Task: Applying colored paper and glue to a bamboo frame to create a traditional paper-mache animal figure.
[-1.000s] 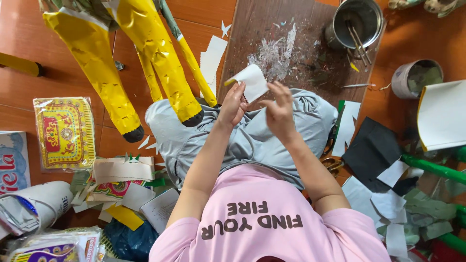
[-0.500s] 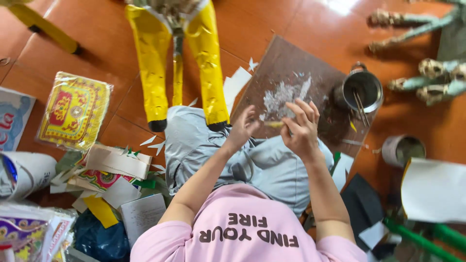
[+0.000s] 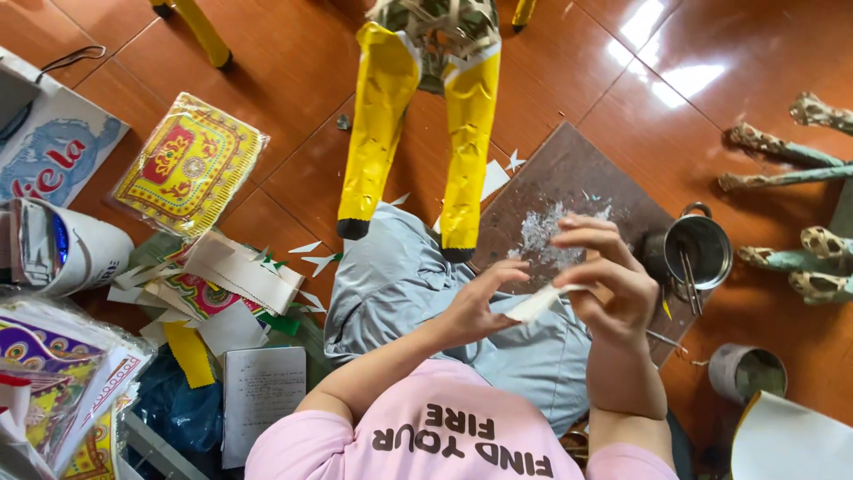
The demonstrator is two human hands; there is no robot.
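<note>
While the board (image 3: pixel 577 191) lies below, both hands (image 3: pixel 551 298) pinch a white paper scrap (image 3: pixel 536 304).

Single head-worn camera, looking steeply down from close above the wearer's pink shirt (image 3: pixel 444 436) at 6 o'clock, across both raised hands (image 3: pixel 604 284) at frame centre, to the tiled floor (image 3: pixel 293 169) and yellow legs (image 3: pixel 378 124) toward 12 o'clock; no second view shares the scene.
</note>
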